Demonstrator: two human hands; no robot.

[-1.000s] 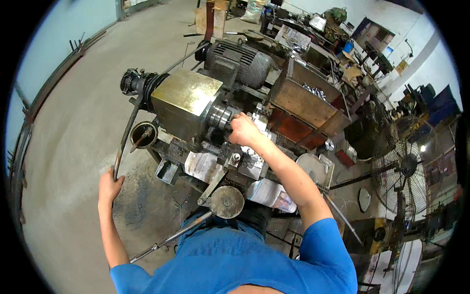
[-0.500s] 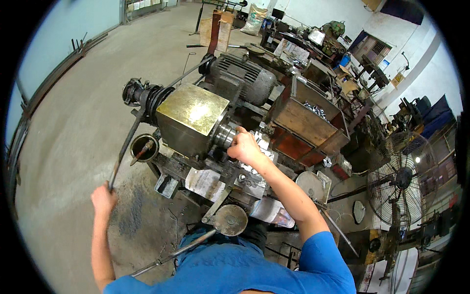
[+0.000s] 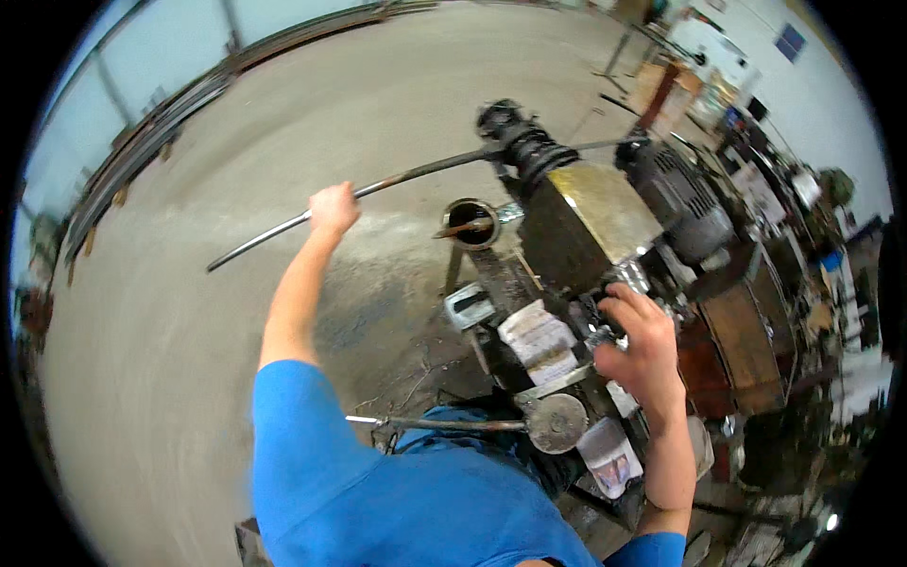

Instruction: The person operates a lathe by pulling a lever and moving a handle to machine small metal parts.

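Observation:
A long metal lever bar (image 3: 416,173) runs left from the black ringed end (image 3: 529,142) of the spindle. My left hand (image 3: 335,210) is wrapped round it, and the bar's bright tip sticks out past my fist. The machine's headstock (image 3: 605,213) is a block with a worn, brass-coloured top. Close by the shiny spindle nose (image 3: 631,276), on the block's near right side, is my right hand (image 3: 642,345), thumb and fingers apart with nothing visible between them. Blur hides whether its fingertips touch the metal.
A round pot (image 3: 472,225) with a brush stands left of the machine. Behind the block sits a ribbed motor (image 3: 680,198). A round-ended handle (image 3: 557,423) lies near my waist. To the right is a wooden bin (image 3: 746,340); metal bars (image 3: 161,128) line the far left wall.
The view has turned left, so the machine appears further right. My left hand still grips the lever, which has swung up and away from me. My right hand's fingers have spread by the spindle.

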